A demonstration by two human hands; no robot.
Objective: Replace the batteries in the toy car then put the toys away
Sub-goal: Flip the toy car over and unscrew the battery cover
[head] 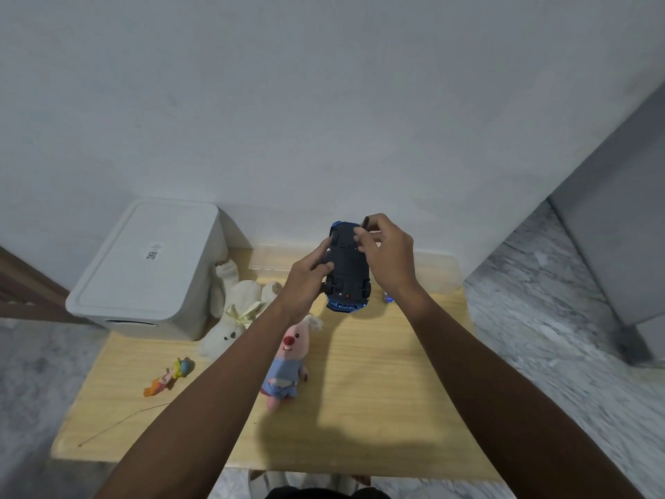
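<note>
A blue toy car is held upside down above the far part of the wooden table, its dark underside facing me. My left hand grips the car's left side. My right hand is over the car's far end, fingertips pinched at the underside with a small dark piece sticking up between them; I cannot tell what it is. A pink plush in blue clothes, a white plush bunny and a small orange and yellow figure lie on the table.
A white lidded storage box stands at the table's back left. A clear plastic container sits along the back edge against the wall. A small blue object lies near my right wrist. Marble floor surrounds the table; a grey cabinet stands at right.
</note>
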